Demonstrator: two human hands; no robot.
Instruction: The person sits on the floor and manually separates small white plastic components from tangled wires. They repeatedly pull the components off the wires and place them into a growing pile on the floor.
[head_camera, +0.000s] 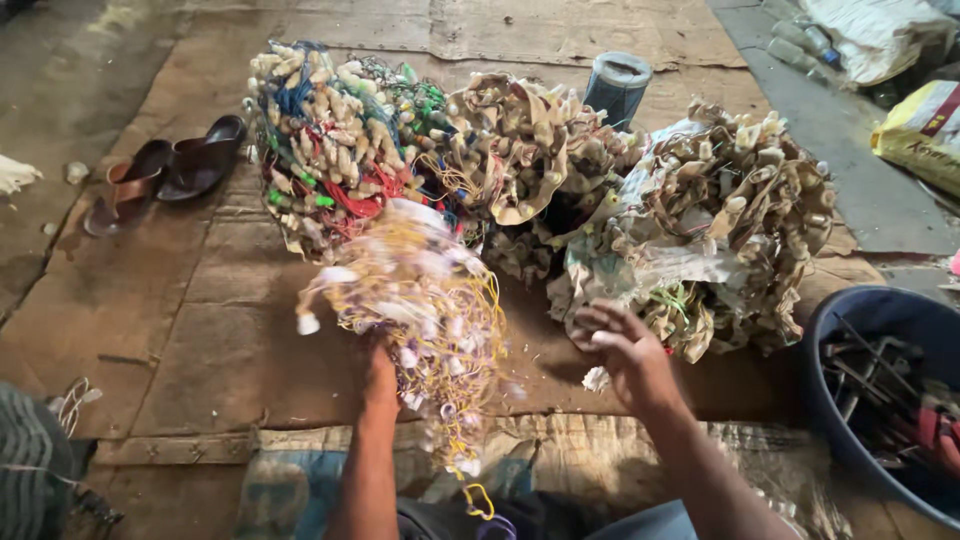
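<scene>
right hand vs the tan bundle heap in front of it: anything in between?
Nothing visible. The right hand hovers open at the near edge of the tan bundle heap. The left hand holds up the yellow-corded bundle, off to the side.

bundle in left hand: yellow cords, white bits
left pile: red, green, blue cords
sandals: brown
tub: blue

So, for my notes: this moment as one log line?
left hand: lifts yellow-string bundle | right hand: open, near tan bundle | bucket at right

bundles block ahead, mat free left
</scene>
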